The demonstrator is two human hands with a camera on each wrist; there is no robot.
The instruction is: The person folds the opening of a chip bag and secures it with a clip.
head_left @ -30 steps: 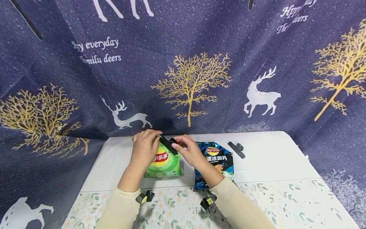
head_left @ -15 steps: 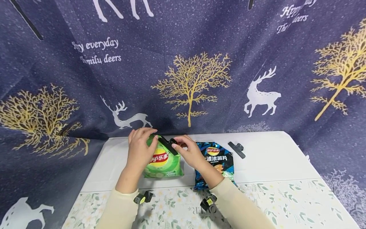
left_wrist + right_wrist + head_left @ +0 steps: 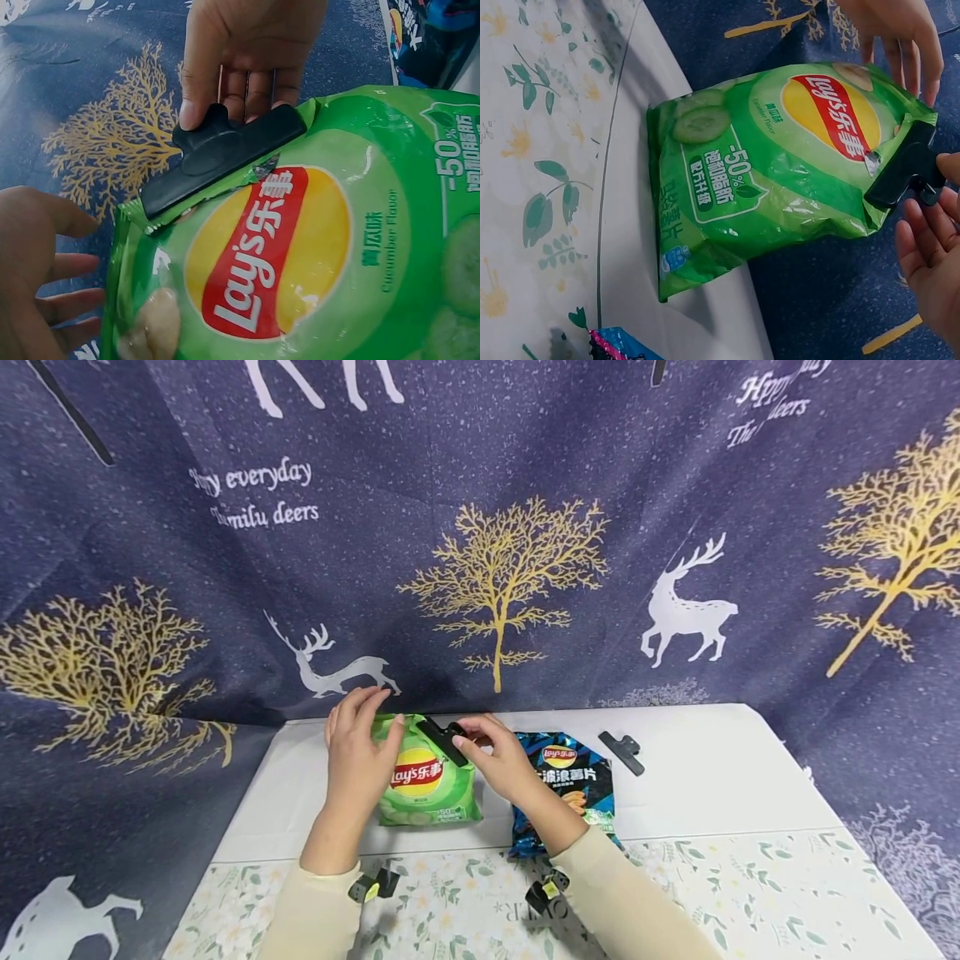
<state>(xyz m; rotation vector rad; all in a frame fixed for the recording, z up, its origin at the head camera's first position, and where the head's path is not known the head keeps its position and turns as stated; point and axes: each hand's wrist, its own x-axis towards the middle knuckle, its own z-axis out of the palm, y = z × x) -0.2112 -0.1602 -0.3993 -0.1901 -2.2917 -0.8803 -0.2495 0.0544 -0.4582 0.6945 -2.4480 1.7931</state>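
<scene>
A green Lay's potato chip bag (image 3: 442, 800) lies on the left part of the table. Across its torn upper corner sits a black bag clip (image 3: 217, 154), with the bag's edge in its jaws. My right hand (image 3: 498, 762) pinches the clip's handle between thumb and fingers, as the right wrist view also shows with the clip (image 3: 906, 169). Beside the bag's left edge, my left hand (image 3: 358, 758) hovers with fingers spread and holds nothing. In the left wrist view, a gap shows between the left hand (image 3: 34, 277) and the clip.
A blue-black chip bag (image 3: 553, 777) lies under my right forearm. To its right is a second black clip (image 3: 621, 753) on the white table. A floral cloth (image 3: 750, 885) covers the near part, and a dark blue curtain (image 3: 480, 468) hangs behind.
My left hand has drawn away to the left from the clip and bag corner, its fingers spreading. The right hand and the clip have stayed in place.
</scene>
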